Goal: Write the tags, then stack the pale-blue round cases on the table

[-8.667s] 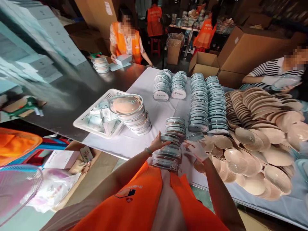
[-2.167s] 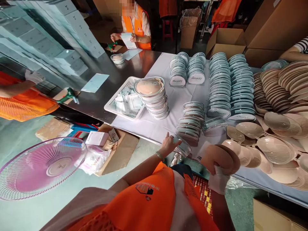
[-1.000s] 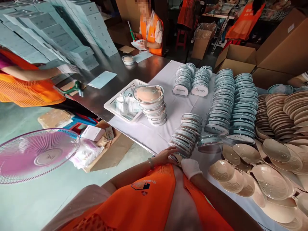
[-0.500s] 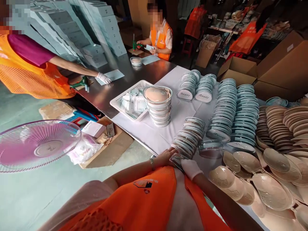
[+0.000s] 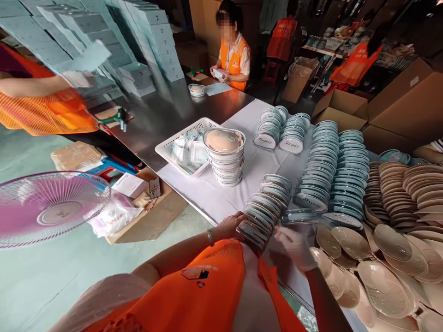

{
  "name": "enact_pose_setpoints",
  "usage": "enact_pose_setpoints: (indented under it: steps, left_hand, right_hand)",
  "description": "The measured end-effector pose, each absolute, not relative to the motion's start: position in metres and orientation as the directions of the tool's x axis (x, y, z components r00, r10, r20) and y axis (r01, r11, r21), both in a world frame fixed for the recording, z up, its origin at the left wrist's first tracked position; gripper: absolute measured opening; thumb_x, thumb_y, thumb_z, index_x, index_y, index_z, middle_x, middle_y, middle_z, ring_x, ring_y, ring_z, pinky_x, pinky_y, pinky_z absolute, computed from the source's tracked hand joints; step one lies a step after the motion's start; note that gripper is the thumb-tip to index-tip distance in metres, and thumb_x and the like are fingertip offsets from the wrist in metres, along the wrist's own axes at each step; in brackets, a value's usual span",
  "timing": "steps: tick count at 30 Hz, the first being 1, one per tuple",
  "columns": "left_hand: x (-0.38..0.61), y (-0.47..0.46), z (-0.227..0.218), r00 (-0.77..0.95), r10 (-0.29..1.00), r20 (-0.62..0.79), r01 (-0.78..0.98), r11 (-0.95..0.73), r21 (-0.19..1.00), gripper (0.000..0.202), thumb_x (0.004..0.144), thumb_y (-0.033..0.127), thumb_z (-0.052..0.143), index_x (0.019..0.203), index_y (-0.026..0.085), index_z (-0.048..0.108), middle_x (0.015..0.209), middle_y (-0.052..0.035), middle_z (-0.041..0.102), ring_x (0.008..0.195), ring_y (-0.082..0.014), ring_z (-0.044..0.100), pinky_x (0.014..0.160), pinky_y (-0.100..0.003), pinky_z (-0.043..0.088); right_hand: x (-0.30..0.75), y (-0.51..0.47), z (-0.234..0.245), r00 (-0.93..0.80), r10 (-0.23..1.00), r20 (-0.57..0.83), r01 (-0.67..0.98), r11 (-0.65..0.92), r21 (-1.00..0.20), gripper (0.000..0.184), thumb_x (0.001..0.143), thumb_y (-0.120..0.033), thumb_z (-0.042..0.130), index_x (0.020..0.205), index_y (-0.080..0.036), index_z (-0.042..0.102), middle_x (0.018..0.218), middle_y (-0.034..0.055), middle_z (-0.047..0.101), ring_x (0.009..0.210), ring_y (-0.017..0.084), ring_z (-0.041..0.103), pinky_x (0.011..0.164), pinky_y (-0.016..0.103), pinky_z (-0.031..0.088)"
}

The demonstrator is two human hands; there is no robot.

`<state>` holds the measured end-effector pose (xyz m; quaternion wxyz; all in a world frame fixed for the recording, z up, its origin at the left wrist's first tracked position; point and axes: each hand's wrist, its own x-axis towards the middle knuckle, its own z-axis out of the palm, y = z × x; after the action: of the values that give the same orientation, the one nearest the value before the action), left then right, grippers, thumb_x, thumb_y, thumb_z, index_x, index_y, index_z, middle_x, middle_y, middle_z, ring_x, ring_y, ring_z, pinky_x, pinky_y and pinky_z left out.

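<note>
A row of clear oval cases [image 5: 268,203] leans together at the table edge in front of me. My left hand [image 5: 232,227], bare and with a bracelet at the wrist, has its fingers curled against the near left end of this row. Its thumb is hidden. My right hand [image 5: 296,246], in a white glove, hangs just right of the row, apart from it. Its fingers are loosely bent and somewhat blurred, with nothing visible in them. Beyond it lie more clear cases [image 5: 299,216] and beige moulded bra cups [image 5: 384,281].
A stack of filled cases [image 5: 226,159] stands beside a white basket [image 5: 162,150] of small packets. Long rows of cases [image 5: 316,161] line the table's right. A purple fan [image 5: 58,207] is at left. Co-workers in orange vests [image 5: 235,60] are around the table.
My right hand has drawn back to the right from the row's near end; my left stays there. The co-worker at left has lifted a white sheet off the table.
</note>
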<state>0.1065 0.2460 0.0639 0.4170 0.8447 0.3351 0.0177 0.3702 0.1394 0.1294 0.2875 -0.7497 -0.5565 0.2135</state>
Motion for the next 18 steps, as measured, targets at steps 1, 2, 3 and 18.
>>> enact_pose_setpoints:
  steps: [1,2,3,18]
  left_hand:
    - [0.106,0.248,0.066,0.774,0.579,-0.254,0.565,-0.452,0.691,0.092,0.068,0.044,0.088,0.147,0.029,0.044,0.146,-0.0134,0.047,0.119,-0.0337,0.061,0.094,-0.045,0.054]
    - [0.106,0.249,0.068,0.773,0.582,-0.251,0.576,-0.481,0.66,0.102,0.064,0.05,0.089,0.151,0.03,0.04,0.147,-0.0154,0.045,0.122,-0.0365,0.058,0.095,-0.049,0.053]
    - [0.108,0.251,0.069,0.772,0.591,-0.233,0.582,-0.511,0.633,0.113,0.059,0.056,0.09,0.155,0.03,0.035,0.148,-0.0177,0.043,0.126,-0.0394,0.055,0.097,-0.053,0.051]
    - [0.218,0.288,0.026,0.685,0.721,-0.103,0.454,-0.313,0.834,0.082,0.093,0.069,0.051,0.161,0.028,0.03,0.172,-0.0105,0.001,0.157,-0.0368,0.004,0.125,-0.054,0.018]
  right_hand:
    - [0.384,0.151,0.13,0.292,0.956,0.038,0.785,-0.216,-0.581,0.035,0.093,-0.04,0.052,0.108,-0.019,0.075,0.099,0.009,0.075,0.089,0.023,0.069,0.08,0.035,0.053]
    - [0.398,0.163,0.131,0.304,0.949,0.085,0.863,-0.236,-0.446,0.039,0.093,-0.036,0.05,0.118,-0.017,0.072,0.111,0.0123,0.074,0.099,0.026,0.068,0.085,0.038,0.051]
    - [0.412,0.173,0.131,0.296,0.949,0.112,0.922,-0.254,-0.292,0.042,0.092,-0.033,0.051,0.125,-0.014,0.068,0.123,0.0155,0.07,0.111,0.029,0.064,0.09,0.04,0.048]
    - [0.448,0.321,0.091,0.297,0.936,0.188,0.921,-0.229,-0.314,0.056,0.091,-0.041,0.058,0.14,-0.014,0.056,0.145,0.0156,0.055,0.133,0.028,0.049,0.108,0.04,0.038]
